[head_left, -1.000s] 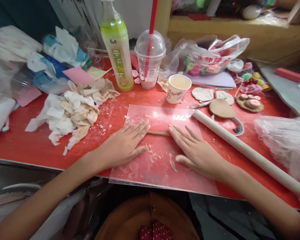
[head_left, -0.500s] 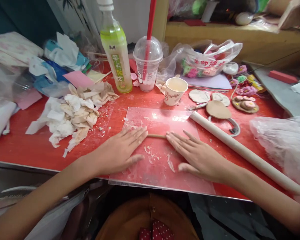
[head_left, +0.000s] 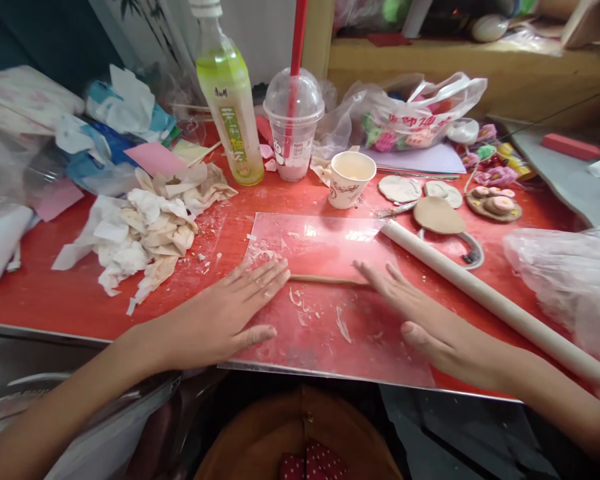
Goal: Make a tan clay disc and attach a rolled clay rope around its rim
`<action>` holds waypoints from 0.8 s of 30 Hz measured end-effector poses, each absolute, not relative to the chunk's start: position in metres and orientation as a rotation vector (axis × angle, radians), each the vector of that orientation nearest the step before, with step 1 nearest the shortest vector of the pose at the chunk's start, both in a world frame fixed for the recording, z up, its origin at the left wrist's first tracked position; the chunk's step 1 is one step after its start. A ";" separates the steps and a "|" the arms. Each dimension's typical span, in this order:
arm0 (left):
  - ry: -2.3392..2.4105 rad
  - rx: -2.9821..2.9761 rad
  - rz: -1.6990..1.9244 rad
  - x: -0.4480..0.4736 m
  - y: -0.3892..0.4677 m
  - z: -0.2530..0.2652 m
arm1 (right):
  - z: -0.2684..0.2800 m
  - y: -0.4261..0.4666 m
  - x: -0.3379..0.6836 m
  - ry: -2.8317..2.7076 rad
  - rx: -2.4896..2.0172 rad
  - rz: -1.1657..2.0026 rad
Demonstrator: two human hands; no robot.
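A thin brown clay roll [head_left: 327, 280] lies crosswise on a clear plastic sheet [head_left: 325, 360] dotted with pale scraps. My left hand [head_left: 247, 300] rests flat, fingers stretched, its fingertips over the roll's left end. At the other end is my right hand [head_left: 410, 307], slightly blurred, fingers spread and tilted up; whether it still touches the roll I cannot tell. Both palms hide the roll's ends. To the right, a grey-white tube [head_left: 480, 293] slants across the table, beside a flat brown clay disc [head_left: 439, 215].
Behind the sheet stand a paper cup [head_left: 350, 179], a domed plastic cup [head_left: 294, 127] with a red straw and a green drink bottle [head_left: 233, 110]. Crumpled tissues [head_left: 145, 233] lie left. Plastic bags [head_left: 570, 267] sit right, near a small decorated clay piece [head_left: 495, 203].
My right hand has moved right and lifted its fingers somewhat, while my left hand shifted slightly left. More of the clay roll shows between them.
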State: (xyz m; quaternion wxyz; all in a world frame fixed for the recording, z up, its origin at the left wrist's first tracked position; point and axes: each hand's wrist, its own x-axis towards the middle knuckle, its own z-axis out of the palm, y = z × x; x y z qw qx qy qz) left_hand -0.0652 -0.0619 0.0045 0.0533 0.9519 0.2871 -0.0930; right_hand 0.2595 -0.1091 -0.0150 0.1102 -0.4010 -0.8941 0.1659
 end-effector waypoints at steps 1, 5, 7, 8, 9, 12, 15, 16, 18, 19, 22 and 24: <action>0.929 2.897 -0.270 -0.066 -0.064 0.004 | -0.017 -0.113 0.261 -2.576 -1.235 0.444; 1.013 2.894 -0.281 -0.058 -0.052 -0.011 | -0.033 -0.107 0.256 -2.638 -1.294 0.273; 1.046 2.875 -0.289 -0.052 -0.040 -0.018 | -0.038 -0.095 0.253 -2.675 -1.307 0.222; 1.084 2.865 -0.285 -0.050 -0.035 -0.020 | -0.040 -0.090 0.253 -2.673 -1.325 0.199; 1.120 2.856 -0.281 -0.049 -0.033 -0.021 | -0.040 -0.086 0.253 -2.665 -1.348 0.176; 1.114 2.866 -0.271 -0.053 -0.040 -0.017 | -0.037 -0.088 0.255 -2.673 -1.365 0.134; 0.987 2.891 -0.269 -0.060 -0.057 -0.012 | -0.032 -0.100 0.258 -2.764 -1.247 0.199; 0.963 2.888 -0.270 -0.060 -0.059 -0.011 | -0.031 -0.101 0.258 -2.780 -1.216 0.221; 0.990 2.868 -0.263 -0.057 -0.054 -0.011 | -0.033 -0.096 0.257 -2.769 -1.215 0.228; 1.036 2.855 -0.256 -0.054 -0.049 -0.012 | -0.034 -0.091 0.256 -2.746 -1.241 0.212; 1.157 2.832 -0.237 -0.049 -0.036 -0.016 | -0.038 -0.079 0.255 -2.702 -1.308 0.145; 1.130 2.861 -0.228 -0.052 -0.040 -0.017 | -0.038 -0.082 0.257 -2.723 -1.306 0.134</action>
